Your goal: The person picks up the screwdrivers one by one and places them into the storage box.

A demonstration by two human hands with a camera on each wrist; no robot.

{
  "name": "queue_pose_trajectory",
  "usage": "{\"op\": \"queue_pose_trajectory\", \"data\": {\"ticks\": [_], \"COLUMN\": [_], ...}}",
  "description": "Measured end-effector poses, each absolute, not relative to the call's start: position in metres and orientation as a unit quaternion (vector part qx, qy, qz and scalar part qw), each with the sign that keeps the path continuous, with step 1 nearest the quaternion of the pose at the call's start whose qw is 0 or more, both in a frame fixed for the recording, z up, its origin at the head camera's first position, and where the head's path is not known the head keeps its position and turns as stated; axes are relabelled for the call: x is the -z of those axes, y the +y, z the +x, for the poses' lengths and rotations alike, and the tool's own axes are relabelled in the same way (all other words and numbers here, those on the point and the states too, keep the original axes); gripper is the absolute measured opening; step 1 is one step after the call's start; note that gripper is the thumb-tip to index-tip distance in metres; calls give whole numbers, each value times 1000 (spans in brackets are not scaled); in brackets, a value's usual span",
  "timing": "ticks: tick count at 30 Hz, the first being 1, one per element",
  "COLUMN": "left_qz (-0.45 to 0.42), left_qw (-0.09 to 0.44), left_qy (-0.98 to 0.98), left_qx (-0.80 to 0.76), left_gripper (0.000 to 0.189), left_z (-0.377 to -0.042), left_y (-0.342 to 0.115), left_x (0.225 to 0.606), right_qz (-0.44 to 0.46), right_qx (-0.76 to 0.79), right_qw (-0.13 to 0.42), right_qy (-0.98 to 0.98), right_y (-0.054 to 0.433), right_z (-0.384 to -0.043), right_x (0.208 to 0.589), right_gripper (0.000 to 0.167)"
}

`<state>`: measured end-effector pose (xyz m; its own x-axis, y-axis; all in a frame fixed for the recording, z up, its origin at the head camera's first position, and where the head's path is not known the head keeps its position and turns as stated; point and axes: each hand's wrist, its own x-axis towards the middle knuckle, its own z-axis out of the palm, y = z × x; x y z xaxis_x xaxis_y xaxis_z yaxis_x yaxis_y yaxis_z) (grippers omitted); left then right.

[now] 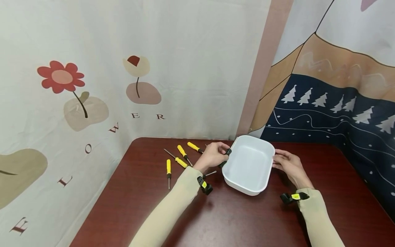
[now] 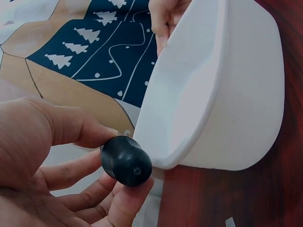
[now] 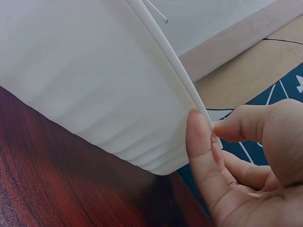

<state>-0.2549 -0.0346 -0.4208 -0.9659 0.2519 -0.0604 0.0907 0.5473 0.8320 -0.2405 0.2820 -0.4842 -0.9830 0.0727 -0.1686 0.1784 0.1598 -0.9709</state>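
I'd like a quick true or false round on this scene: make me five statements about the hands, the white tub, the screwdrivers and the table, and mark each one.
1. The left hand holds a black-handled screwdriver. True.
2. The right hand also holds a screwdriver. False: it pinches the white tub at its edge.
3. The yellow-handled screwdrivers are inside the tub. False: they lie on the table, to the left of the tub in the head view.
4. The table is a dark reddish brown. True.
5. The tub is perfectly round. False: it is roughly rectangular with rounded corners.
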Motion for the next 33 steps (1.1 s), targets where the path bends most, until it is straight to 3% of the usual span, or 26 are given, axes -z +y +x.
{"op": "queue_pose_trajectory", "data": {"ticks": [33], "left_qz": [120], "left_qw": [134], "left_qy": [887], "left_qx": [-425], "left_gripper": [29], "left_z": [-258], "left_y": [20], "left_x": [422], "right_qz": [84], "right_qx": [653], "right_qw": [36], "right_qy": [752], "right_y": [283], "right_z": [-242], "right_x": [484], "right_gripper": [58]}}
